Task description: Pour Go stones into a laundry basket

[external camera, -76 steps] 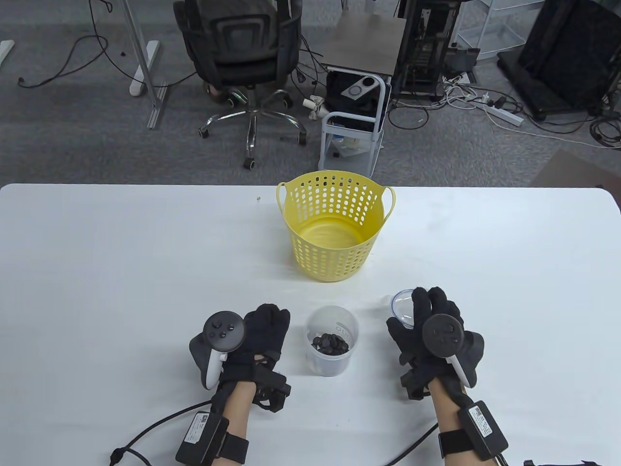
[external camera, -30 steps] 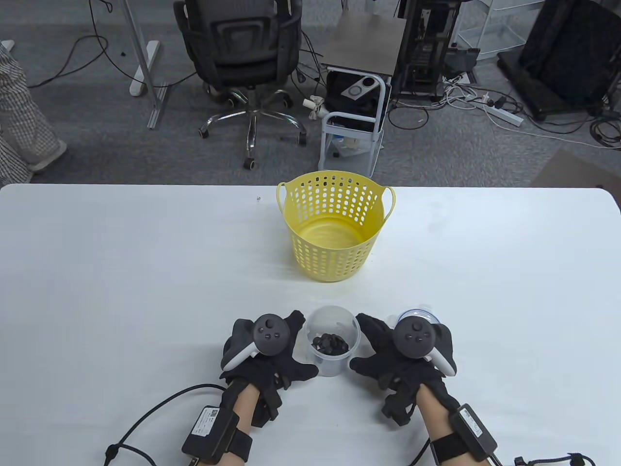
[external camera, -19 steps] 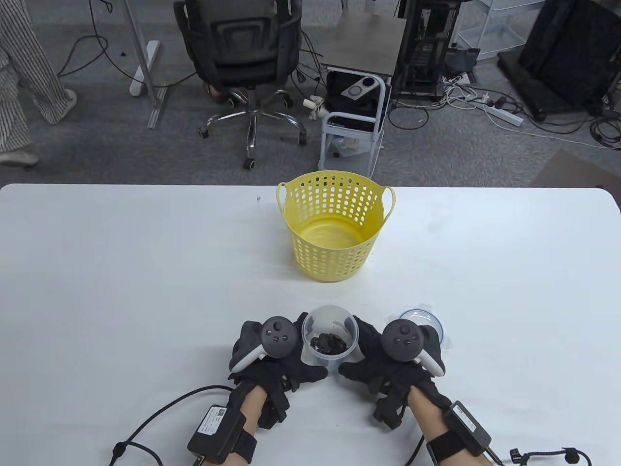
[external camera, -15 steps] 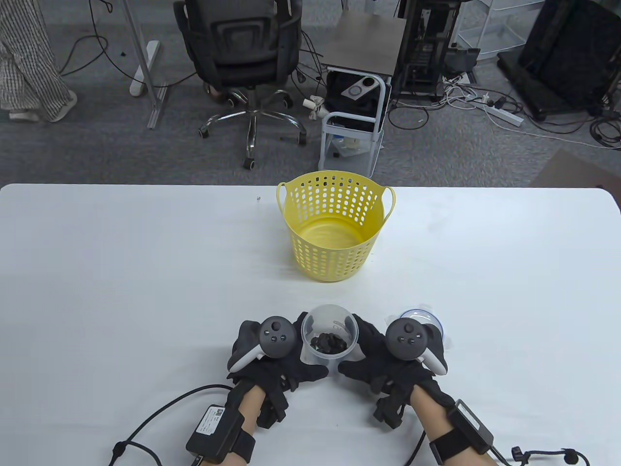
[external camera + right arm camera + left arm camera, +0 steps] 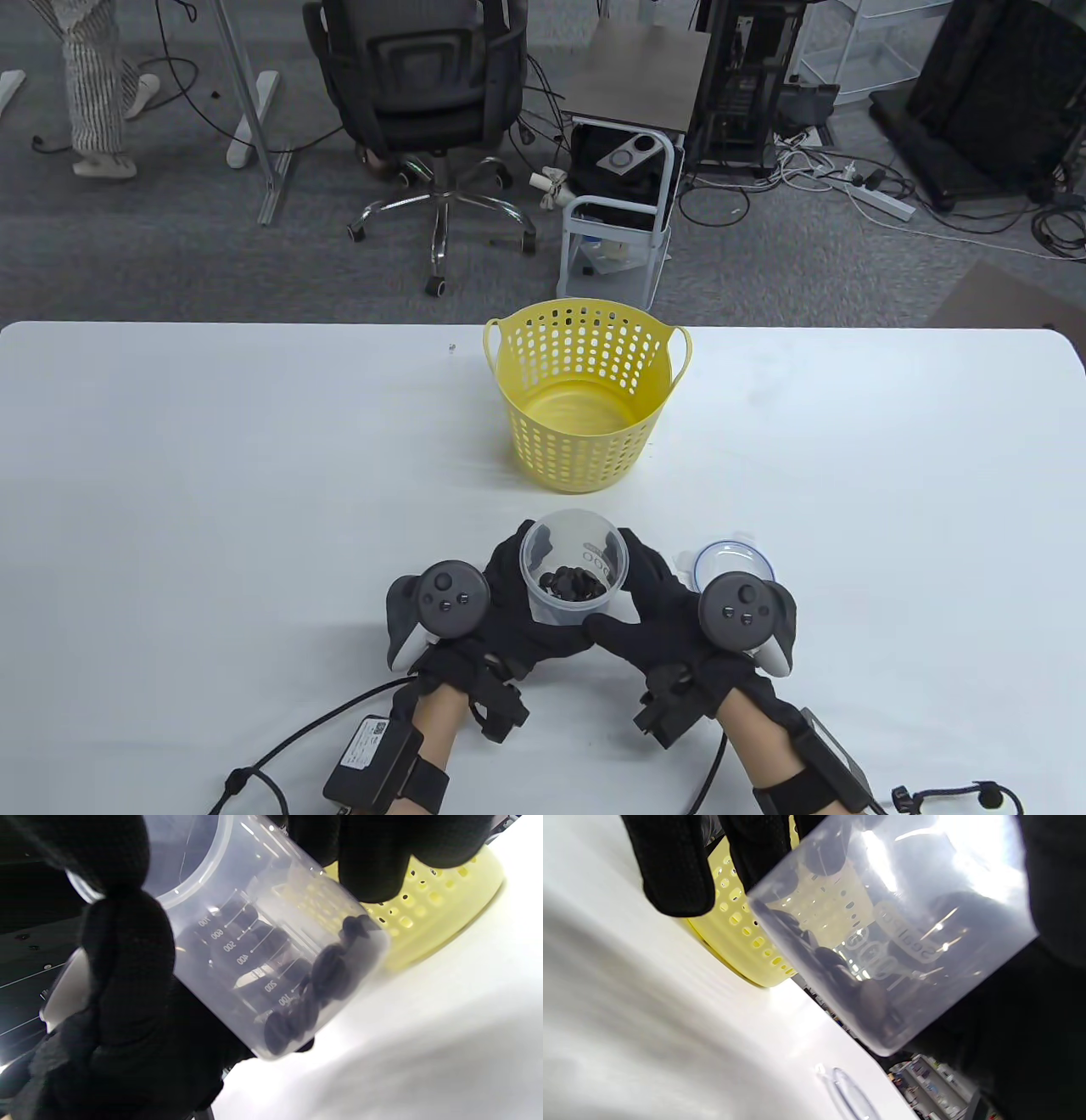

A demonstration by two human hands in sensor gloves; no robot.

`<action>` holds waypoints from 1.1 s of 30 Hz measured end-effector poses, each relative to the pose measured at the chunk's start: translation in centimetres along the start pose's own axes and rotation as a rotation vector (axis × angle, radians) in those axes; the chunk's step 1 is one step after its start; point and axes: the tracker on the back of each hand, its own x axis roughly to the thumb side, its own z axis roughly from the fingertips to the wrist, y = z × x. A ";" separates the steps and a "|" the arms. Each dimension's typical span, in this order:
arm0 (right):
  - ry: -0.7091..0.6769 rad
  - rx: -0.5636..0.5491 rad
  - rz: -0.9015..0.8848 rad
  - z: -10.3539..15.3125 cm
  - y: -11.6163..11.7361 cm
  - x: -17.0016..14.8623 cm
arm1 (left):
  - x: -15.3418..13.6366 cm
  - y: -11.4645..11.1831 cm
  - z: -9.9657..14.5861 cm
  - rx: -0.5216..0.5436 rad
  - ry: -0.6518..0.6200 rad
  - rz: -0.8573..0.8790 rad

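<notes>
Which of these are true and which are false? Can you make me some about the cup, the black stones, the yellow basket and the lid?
1. Both hands hold the clear cup. True: the left hand and right hand grip its sides.
2. The black stones are already in the yellow basket. False: they sit in the cup; the basket shows none.
3. The lid is on the cup. False: it lies on the table, beside the right hand.
4. The basket stands upright. True.
</notes>
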 end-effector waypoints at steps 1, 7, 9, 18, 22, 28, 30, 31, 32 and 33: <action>0.000 0.001 -0.005 0.0 0.1 0.1 | -0.1 0.0 0.0 0.001 -0.010 0.013; -0.007 -0.016 -0.012 0.2 -0.2 0.0 | 0.1 -0.8 0.2 0.046 -0.041 0.080; -0.007 -0.016 -0.011 0.2 -0.2 0.0 | 0.0 -1.0 0.3 0.086 -0.036 0.103; 0.039 0.047 -0.095 -0.3 0.1 -1.9 | 0.2 -1.4 0.3 0.158 0.050 0.088; 0.060 0.033 -0.060 -0.4 0.3 -2.0 | 0.2 -0.9 0.4 0.231 0.094 0.039; 0.053 0.038 0.085 -0.2 0.6 -1.8 | -0.5 1.2 0.8 0.378 0.199 -0.001; 0.057 0.057 0.123 -0.2 0.9 -1.8 | -0.9 2.2 0.8 0.424 0.223 -0.036; 0.060 0.061 0.137 -0.2 0.9 -1.8 | -0.9 2.6 0.8 0.433 0.235 -0.051; 0.067 0.071 0.153 -0.2 1.0 -1.8 | -1.1 3.1 0.9 0.444 0.250 -0.075; 0.074 0.082 0.167 -0.2 1.0 -1.7 | -1.2 3.7 0.9 0.450 0.267 -0.091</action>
